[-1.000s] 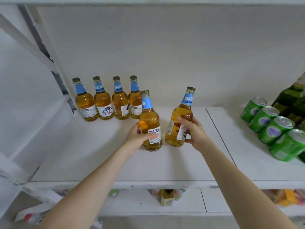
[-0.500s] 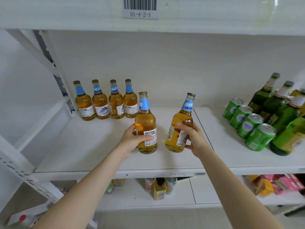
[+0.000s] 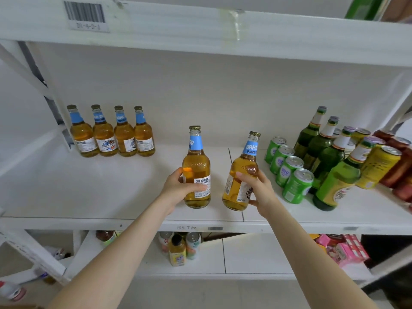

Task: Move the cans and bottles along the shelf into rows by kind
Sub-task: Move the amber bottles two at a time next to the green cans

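Here, L hand (image 3: 178, 190) was curled round an upright amber bottle (image 3: 196, 166) near the front edge of the shelf (image 3: 89, 197), w/ R hand (image 3: 258, 188) gripping a 2nd amber bottle (image 3: 243, 175), tilted, just at its 3 o'clock, while four matching bottles (image 3: 112, 139) stood in a row at 10 o'clock by the back wall and green cans (image 3: 287, 168) lined up further at 3 o'clock.

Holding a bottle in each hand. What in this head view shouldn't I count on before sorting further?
1. Red cans, head view: cut off by the right edge, count unknown.
2. Back cans behind the green bottles, head view: mostly hidden by them.
3. Upright amber bottle in the left hand, tilted amber bottle in the right hand, head view: whether either base touches the shelf cannot be told.
4. Barcode label text, head view: blurred.
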{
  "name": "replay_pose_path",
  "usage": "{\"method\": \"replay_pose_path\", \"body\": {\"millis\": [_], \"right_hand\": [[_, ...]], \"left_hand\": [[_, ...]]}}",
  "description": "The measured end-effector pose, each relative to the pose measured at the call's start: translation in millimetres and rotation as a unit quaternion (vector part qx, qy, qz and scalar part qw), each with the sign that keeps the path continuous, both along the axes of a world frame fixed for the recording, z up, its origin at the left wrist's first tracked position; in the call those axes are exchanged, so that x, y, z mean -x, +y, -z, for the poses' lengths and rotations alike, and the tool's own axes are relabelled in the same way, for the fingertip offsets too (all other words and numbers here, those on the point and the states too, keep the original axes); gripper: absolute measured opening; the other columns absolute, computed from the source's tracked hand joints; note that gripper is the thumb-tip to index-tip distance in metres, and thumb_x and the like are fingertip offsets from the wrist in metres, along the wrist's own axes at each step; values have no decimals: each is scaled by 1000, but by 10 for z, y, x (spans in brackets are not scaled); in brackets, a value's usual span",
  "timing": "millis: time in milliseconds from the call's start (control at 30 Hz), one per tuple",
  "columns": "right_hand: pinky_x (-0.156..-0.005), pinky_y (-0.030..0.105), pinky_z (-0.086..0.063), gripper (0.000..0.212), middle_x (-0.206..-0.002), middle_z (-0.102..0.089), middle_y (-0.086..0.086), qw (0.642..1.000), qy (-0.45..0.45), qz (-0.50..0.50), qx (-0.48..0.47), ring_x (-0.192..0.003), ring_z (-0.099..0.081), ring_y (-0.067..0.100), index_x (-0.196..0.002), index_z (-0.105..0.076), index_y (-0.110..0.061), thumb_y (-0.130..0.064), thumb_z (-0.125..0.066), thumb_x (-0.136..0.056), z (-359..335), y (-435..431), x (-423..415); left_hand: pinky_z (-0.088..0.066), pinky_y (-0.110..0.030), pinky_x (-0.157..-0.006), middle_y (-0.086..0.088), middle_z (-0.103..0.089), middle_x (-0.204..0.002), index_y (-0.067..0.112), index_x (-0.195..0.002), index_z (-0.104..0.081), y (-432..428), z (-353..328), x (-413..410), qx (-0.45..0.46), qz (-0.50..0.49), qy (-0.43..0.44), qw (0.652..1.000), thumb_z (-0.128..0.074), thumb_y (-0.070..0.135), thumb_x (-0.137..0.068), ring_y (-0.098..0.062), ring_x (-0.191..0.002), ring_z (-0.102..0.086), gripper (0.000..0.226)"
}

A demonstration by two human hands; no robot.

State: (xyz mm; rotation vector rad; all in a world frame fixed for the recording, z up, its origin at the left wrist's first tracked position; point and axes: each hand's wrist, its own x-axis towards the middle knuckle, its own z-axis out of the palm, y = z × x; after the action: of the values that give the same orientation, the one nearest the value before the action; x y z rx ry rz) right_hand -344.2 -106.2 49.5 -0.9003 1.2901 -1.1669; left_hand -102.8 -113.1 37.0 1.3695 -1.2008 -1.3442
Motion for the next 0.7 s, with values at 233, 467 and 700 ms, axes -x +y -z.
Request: {"method": "replay_pose_path", "body": {"millis": [233, 467, 700], "right_hand": [[-75, 40, -47, 55, -109, -67, -7, 1000, -8, 13, -4, -98, -62, 15, -117, -56, -36, -31, -85, -71, 65, -96, 614], [-77, 40, -55, 65, -110, -72, -3, 999, -25, 21, 19, -99, -69, 21, -124, -57, -31, -27, -88, -68, 129, -561, 947], [-95, 51, -54, 60, -113, -70, -1, 997, -41, 40, 43, -103, -68, 24, -116, -57, -33, -24, -90, -67, 261, -1140, 989]], "left_hand": [[-55, -48, -92, 5, -71, -113, 32, -120, -60, -145, 17, 666, 9, 18, -20, 1000, -91, 20, -63, -19, -107, -66, 66], [-57, -47, -90, 5, -74, -109, 30, -116, -62, -645, 80, 1086, 14, 22, -26, 999, -93, 18, -58, -20, -104, -69, 66], [-57, -46, -90, 3, -74, -108, 27, -116, -62, -1239, 161, 1267, 23, 5, -24, 999, -94, 13, -56, -21, -103, -70, 69]]}}
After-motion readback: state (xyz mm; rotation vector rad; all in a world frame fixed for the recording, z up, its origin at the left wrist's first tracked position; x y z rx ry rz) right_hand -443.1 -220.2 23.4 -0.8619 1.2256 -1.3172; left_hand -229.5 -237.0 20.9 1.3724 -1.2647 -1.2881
